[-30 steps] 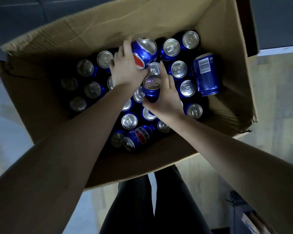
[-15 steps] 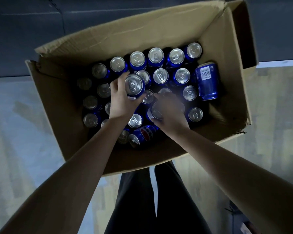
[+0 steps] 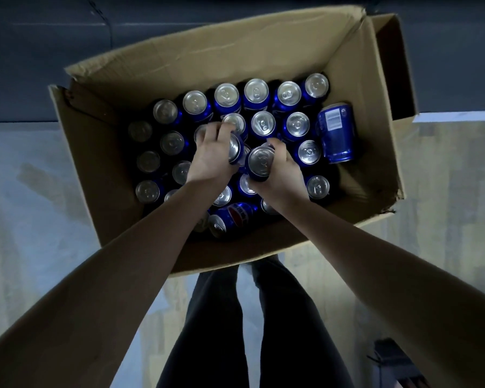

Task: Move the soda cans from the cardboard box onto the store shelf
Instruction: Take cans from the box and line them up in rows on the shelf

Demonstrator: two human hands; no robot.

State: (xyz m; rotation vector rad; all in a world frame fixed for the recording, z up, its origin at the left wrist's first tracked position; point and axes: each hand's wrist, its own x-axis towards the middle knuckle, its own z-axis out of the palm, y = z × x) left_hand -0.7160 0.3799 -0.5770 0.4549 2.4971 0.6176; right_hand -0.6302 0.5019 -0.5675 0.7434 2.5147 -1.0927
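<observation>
**Cardboard box** [image 3: 235, 65]: open at the top, flaps folded outward, standing on the floor [image 3: 25, 219] in front of the person's legs [image 3: 216, 331], which are in dark trousers. The right-hand flap [image 3: 392, 65] stands up beside the box wall.

**Contents:** blue soda cans with silver tops, all inside the box.
- Upright cans [image 3: 256, 90]: packed close in rows across the bottom, from the shadowed left side to the right wall.
- Barcode can [image 3: 336, 133]: lying on its side at the right wall, label up.
- Logo can [image 3: 231, 219]: lying on its side at the near wall, its top turned toward the near left corner.

**Hands:** both are over the middle of the box.
- Left hand [image 3: 212, 161]: fingers curled round 1 tilted can [image 3: 234, 148], whose silver top faces right.
- Right hand [image 3: 283, 177]: fingers wrapped round 1 raised can [image 3: 261, 162], whose top faces the camera.
- The 2 held cans sit just beside each other; whether they touch cannot be told.

**Surroundings:** pale floor below, and a dark surface [image 3: 39, 65] beyond the far side of the box.
</observation>
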